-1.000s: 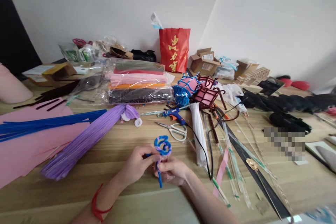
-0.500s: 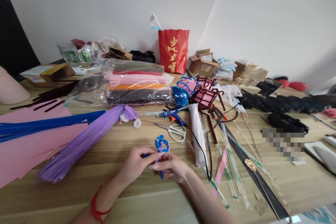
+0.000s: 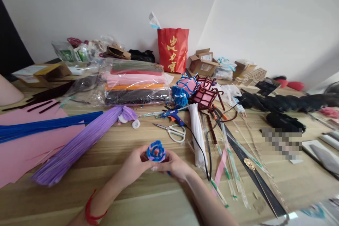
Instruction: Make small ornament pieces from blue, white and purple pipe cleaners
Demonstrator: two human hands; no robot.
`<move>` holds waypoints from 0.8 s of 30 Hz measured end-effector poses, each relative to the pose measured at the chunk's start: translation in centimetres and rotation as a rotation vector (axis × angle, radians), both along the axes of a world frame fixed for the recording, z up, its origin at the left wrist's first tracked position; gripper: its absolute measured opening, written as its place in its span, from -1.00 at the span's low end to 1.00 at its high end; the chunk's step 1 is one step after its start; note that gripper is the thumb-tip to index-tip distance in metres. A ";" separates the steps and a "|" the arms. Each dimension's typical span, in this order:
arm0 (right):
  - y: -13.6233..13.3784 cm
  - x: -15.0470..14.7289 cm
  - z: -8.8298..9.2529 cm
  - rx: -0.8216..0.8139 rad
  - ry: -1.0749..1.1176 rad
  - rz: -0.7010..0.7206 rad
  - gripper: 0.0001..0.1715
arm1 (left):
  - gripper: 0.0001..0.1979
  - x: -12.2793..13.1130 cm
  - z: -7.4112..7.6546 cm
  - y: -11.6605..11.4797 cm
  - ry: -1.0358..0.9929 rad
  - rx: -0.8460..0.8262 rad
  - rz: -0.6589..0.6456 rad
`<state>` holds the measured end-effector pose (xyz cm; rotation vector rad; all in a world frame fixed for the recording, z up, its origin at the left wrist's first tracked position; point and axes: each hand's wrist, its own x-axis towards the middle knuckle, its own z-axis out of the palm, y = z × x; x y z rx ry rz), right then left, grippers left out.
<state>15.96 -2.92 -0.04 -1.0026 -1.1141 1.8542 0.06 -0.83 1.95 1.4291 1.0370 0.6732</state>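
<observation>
Both my hands meet low in the middle of the wooden table (image 3: 148, 201). Together they hold a small coil of blue and purple pipe cleaner (image 3: 156, 151), wound into a flower-like spiral. My left hand (image 3: 134, 167), with a red string round its wrist, pinches the coil from the left. My right hand (image 3: 173, 167) grips it from the right and below, fingers closed. A short blue stem end shows just under the right hand.
A purple pipe-cleaner bundle (image 3: 79, 144), blue pipe cleaners (image 3: 39, 127) and pink paper (image 3: 23, 148) lie at left. White-handled scissors (image 3: 173, 132), a blue glue gun (image 3: 172, 114), a white bundle (image 3: 197, 134) and thin sticks lie right of the hands. Bagged materials (image 3: 136, 84) and a red bag (image 3: 172, 49) stand behind.
The spiral has been wound tighter and drawn down into my hands. The long blue stem that hung below is now almost hidden. The camera has shifted slightly.
</observation>
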 end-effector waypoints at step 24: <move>0.3 0.2 -0.9 0.030 -0.056 -0.033 -0.45 | -0.67 -0.6 -1.2 0.4 0.023 0.118 0.123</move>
